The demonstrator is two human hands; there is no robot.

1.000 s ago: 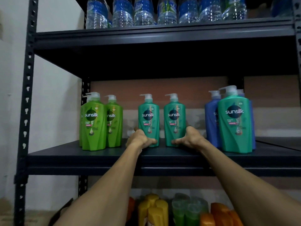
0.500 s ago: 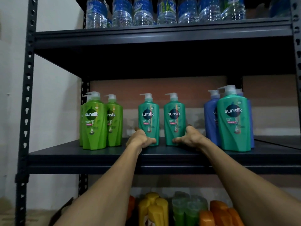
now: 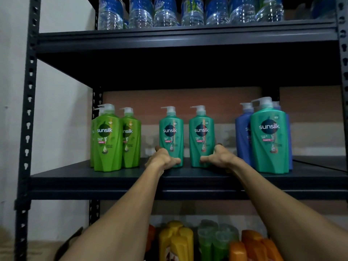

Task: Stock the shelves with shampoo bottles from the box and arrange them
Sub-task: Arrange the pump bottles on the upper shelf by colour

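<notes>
1. Head view, at the left of the middle shelf point(image 3: 113, 178): the light green bottles point(image 3: 107, 142) stand near the left edge. Two are plain to see, one of them nearer the front edge, and a third is mostly hidden behind them.
2. The left hand point(image 3: 163, 159) grips the left teal bottle point(image 3: 171, 129) low down, with the thumb across the bottom of its front and the fingers curled round its left side. The bottle stands upright about mid-shelf, back from the front edge.
3. The right hand point(image 3: 220, 157) grips the right teal bottle point(image 3: 201, 129) the mirrored way, with the thumb on the lower front and the fingers round its right side. It stands upright just beside the first, with a narrow gap between them.
4. Toward the right edge, a third teal bottle point(image 3: 269, 140) stands near the front edge, with no hand on it. That makes three teal bottles in all.
5. Behind it stand two blue bottles point(image 3: 242, 136). One shows at its left, and the other is only a sliver at its right.
6. On the top shelf point(image 3: 188, 37), seven water bottles point(image 3: 140, 12) stand in a row. Farther right it is too dark to count.
7. Below the middle shelf, yellow, green and orange bottles point(image 3: 176, 240) crowd together, and their number cannot be told.
</notes>
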